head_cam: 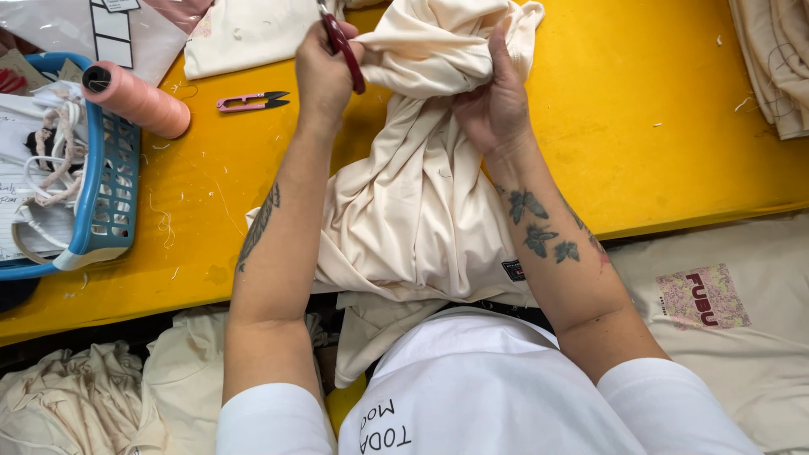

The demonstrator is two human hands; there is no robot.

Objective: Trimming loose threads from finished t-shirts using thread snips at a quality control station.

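At the far left a blue plastic basket [105, 198] sits on the yellow table [657, 126], stuffed with cords and paper tags, and a pink spool of thread [139, 99] lies tipped against its rim. Just right of that, a pair of pink thread snips [251, 102] rests flat on the tabletop among loose thread ends, apart from both hands.

The left hand [324, 72] is closed around the dark red handles of a pair of scissors [344, 46], which point up toward the top edge of the view (the blades run out of frame, so I cannot tell whether they are cutting). Beside it, the cream garment [417, 202] is a soft knit piece, bunched and twisted at the top, falling in long folds across the table's near edge to the person's waist; a small dark label shows near its lower right hem. The right hand [497, 97] grips the bunched top of the garment, fingers curled into the fabric.

At the upper right corner lies a stack of folded cream cloth [779, 67], and lower right a cream piece with a pink printed patch [704, 297].
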